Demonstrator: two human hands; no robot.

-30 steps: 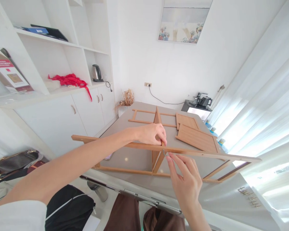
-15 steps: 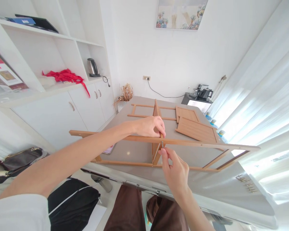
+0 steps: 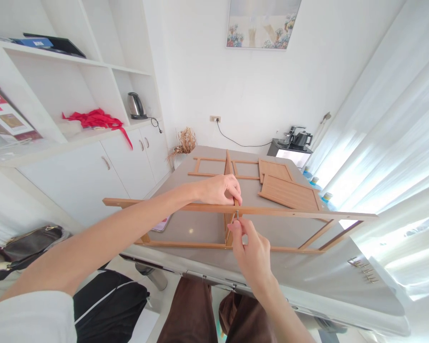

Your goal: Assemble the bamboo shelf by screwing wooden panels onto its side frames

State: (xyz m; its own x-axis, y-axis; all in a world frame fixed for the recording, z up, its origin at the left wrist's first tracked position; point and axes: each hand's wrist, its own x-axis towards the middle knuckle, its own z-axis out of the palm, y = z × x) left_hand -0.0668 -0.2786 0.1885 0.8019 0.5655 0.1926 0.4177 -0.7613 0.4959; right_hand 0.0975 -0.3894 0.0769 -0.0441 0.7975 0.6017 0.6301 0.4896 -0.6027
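A long wooden frame (image 3: 271, 210) stands on its side along the near part of the table, with a wooden shelf board (image 3: 229, 164) running away from its middle. Over the top rail, my left hand (image 3: 223, 188) is closed around the board's edge where it meets the frame. Just below that joint, my right hand (image 3: 253, 245) pinches a thin metal screw (image 3: 237, 215) between thumb and forefinger. The screw points up at the rail; its lower end is hidden by my fingers, and I cannot tell how deep its tip sits.
Wooden panels (image 3: 289, 191) lie on the grey table (image 3: 196, 228) at the back right. Several screws (image 3: 363, 269) lie near the right edge. Part of a phone-like flat object (image 3: 161, 224) shows behind the frame. A black bag (image 3: 109, 305) is below on the left.
The view has shifted slightly, so everything sits a little differently in the picture. Both hands keep their places at the joint; the right fingers have turned slightly around the screw.
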